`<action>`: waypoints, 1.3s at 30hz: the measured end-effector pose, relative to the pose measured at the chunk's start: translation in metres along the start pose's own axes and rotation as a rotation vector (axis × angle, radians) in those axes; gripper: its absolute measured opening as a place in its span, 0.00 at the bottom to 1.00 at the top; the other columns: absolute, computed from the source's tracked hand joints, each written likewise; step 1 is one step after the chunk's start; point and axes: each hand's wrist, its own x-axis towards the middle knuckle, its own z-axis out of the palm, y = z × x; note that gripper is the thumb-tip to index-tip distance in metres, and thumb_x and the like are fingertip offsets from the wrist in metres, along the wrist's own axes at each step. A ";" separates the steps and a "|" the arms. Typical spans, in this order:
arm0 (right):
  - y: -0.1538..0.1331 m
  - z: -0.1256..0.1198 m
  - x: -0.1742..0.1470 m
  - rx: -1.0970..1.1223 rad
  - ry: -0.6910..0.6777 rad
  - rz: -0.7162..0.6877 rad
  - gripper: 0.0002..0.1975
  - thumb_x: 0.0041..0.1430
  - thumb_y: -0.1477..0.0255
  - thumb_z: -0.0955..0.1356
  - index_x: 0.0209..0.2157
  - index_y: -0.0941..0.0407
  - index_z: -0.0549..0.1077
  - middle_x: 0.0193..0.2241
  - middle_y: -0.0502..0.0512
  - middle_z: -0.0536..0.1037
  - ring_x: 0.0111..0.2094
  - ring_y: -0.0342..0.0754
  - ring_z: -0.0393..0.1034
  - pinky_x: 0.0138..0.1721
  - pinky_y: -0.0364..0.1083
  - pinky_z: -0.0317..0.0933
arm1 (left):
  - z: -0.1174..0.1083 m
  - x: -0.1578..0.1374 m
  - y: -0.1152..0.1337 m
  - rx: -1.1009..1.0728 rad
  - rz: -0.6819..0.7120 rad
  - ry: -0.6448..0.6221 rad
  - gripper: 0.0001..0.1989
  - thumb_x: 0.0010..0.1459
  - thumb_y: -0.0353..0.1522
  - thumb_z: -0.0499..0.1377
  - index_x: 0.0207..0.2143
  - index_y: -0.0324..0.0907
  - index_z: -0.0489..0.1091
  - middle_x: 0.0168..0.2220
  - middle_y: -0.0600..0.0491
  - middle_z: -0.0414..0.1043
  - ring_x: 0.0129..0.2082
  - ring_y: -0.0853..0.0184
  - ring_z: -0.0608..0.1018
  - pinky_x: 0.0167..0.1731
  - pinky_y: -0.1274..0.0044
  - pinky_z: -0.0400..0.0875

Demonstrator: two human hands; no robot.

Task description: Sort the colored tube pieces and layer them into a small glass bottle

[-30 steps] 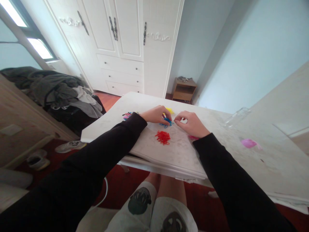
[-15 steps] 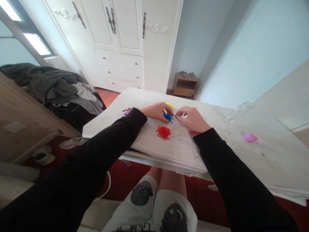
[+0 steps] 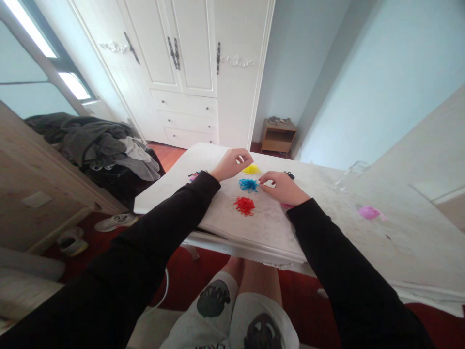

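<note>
Small heaps of what look like thin rubber bands lie on the white table. The blue heap (image 3: 248,185) is in the middle, the red heap (image 3: 244,206) nearer me and the yellow heap (image 3: 250,169) behind. Over the table beside the yellow heap, my left hand (image 3: 232,165) has its thumb and fingertips pinched together; anything between them is too small to see. My right hand (image 3: 283,188) is closed in a pinch, its fingertips at the right edge of the blue heap. What it holds, if anything, cannot be made out.
A mixed-colour heap (image 3: 193,177) is partly behind my left sleeve. A black heap (image 3: 289,175) and a pink one (image 3: 286,206) lie by my right hand. Farther right are a clear glass-like container (image 3: 351,175) and a pink item (image 3: 369,212) on the white table (image 3: 261,237).
My left hand has lifted off the blue heap and moved back and left, toward the yellow heap. My right hand has come down to the blue heap's right edge. The camera view has tilted up slightly.
</note>
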 end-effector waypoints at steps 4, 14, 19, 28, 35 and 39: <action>0.001 0.003 -0.002 0.025 -0.058 0.013 0.05 0.59 0.75 0.70 0.34 0.57 0.80 0.42 0.59 0.85 0.46 0.52 0.78 0.42 0.48 0.68 | -0.019 0.003 -0.003 -0.054 -0.060 0.207 0.10 0.58 0.35 0.60 0.31 0.38 0.77 0.32 0.49 0.79 0.33 0.68 0.78 0.33 0.77 0.71; -0.001 -0.002 -0.001 0.010 -0.019 -0.045 0.04 0.58 0.76 0.70 0.33 0.57 0.80 0.43 0.59 0.84 0.46 0.53 0.77 0.42 0.47 0.68 | -0.113 -0.070 -0.002 0.299 -0.291 0.074 0.13 0.54 0.41 0.63 0.31 0.39 0.78 0.34 0.48 0.80 0.33 0.65 0.78 0.35 0.74 0.71; 0.000 -0.001 0.000 -0.001 0.011 -0.081 0.04 0.57 0.76 0.71 0.32 0.56 0.80 0.41 0.59 0.84 0.44 0.53 0.78 0.41 0.47 0.68 | -0.125 -0.102 -0.017 0.426 -0.291 -0.154 0.29 0.44 0.48 0.71 0.47 0.44 0.79 0.51 0.45 0.79 0.51 0.54 0.78 0.49 0.69 0.74; 0.005 -0.004 -0.002 -0.024 0.026 -0.081 0.05 0.57 0.76 0.70 0.32 0.56 0.81 0.39 0.57 0.85 0.43 0.53 0.77 0.41 0.48 0.68 | -0.122 -0.101 -0.021 0.405 -0.200 -0.212 0.15 0.55 0.45 0.64 0.36 0.44 0.81 0.40 0.46 0.81 0.44 0.58 0.80 0.50 0.69 0.72; 0.005 -0.004 0.000 -0.033 0.023 -0.064 0.05 0.57 0.76 0.70 0.32 0.56 0.81 0.39 0.57 0.84 0.42 0.52 0.77 0.41 0.47 0.68 | -0.120 -0.100 -0.011 0.397 -0.260 -0.127 0.14 0.57 0.44 0.63 0.32 0.44 0.80 0.36 0.49 0.82 0.38 0.62 0.80 0.42 0.73 0.71; 0.005 -0.004 0.000 -0.052 0.013 -0.055 0.05 0.57 0.76 0.70 0.33 0.57 0.81 0.38 0.59 0.84 0.42 0.53 0.77 0.40 0.47 0.67 | -0.122 -0.094 -0.008 0.363 -0.278 -0.105 0.14 0.56 0.44 0.64 0.31 0.43 0.79 0.33 0.50 0.82 0.34 0.64 0.80 0.39 0.74 0.71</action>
